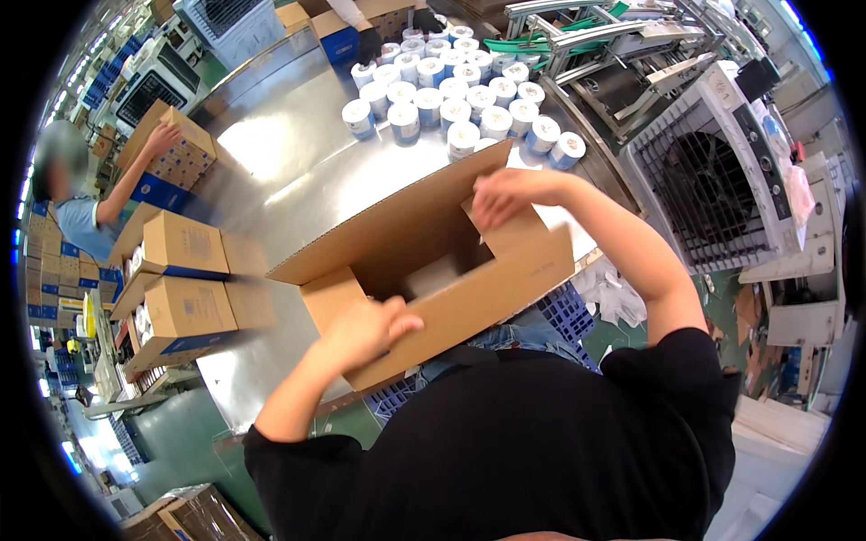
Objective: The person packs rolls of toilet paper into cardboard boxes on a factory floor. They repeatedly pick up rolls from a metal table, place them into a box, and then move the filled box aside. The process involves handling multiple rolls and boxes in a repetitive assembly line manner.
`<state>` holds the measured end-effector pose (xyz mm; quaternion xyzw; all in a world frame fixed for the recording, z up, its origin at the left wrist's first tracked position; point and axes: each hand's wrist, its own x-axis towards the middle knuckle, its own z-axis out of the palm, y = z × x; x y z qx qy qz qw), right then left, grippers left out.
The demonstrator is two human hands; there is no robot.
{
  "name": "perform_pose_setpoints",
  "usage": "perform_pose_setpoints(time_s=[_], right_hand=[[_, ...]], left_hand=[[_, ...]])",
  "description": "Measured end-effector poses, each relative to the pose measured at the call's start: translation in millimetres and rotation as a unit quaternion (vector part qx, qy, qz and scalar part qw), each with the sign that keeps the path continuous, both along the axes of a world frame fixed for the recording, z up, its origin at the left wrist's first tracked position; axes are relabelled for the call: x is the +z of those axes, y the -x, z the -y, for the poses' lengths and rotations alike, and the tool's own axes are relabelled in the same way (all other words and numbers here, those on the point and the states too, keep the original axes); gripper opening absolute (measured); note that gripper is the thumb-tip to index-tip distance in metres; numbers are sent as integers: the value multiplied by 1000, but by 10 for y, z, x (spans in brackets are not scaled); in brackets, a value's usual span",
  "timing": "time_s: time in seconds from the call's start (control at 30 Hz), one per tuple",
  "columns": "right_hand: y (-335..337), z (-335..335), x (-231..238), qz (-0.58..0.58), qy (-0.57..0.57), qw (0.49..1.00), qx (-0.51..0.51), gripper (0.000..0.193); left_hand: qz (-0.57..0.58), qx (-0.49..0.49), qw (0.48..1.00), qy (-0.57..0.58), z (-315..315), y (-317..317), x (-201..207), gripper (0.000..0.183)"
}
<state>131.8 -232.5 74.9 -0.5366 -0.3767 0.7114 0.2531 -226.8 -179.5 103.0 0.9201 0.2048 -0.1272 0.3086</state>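
Black T-shirt (541,442) across the bottom of the view, the person leans over an open cardboard carton (478,302) at the table's near edge. From the left, a co-worker in light blue (81,221) reaches into another carton (185,149), and below that two filled boxes (189,302) stand side by side. Next comes the bare, shiny metal table (302,194).

The carton lies before the person's waist, its long axis slanting from lower left to upper right, its mouth turned up. One long flap (397,216) stands raised on the far side; the near one leans out toward the shirt. The left hand (361,329) lies over the left end, fingers bent; I can't tell whether its grip is clamped on the cardboard. Beyond the raised flap, which cuts off the nearest few, white-and-blue cylinders (428,113) crowd the table, with a dark-gloved hand (368,45) at their far side. The right hand (510,194), blurred, is at the right end flap, fingers curled; its grip I can't make out either. Further right are a blue plastic pallet (568,311) below the table, a metal rail frame (577,41) and a white fan unit (704,171) with a dark grille.
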Motion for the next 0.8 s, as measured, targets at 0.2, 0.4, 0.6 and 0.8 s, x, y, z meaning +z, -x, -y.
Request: perform_pose_setpoints(time_s=[0.2,0.4,0.6,0.8], right_hand=[[134,610,-289,316,-323,884,-122,104],[328,775,-437,145,-157,946,-245,108],[460,689,-349,116,-202,956,-180,102],[636,657,-638,-21,-204,950,-233,74]], left_hand=[[386,-23,882,-269,-143,-304,-647,26],[173,268,823,-470,-698,-228,239,40],[-101,241,950,-170,-50,-86,-158,66],[1,267,915,-303,90,205,-669,71]])
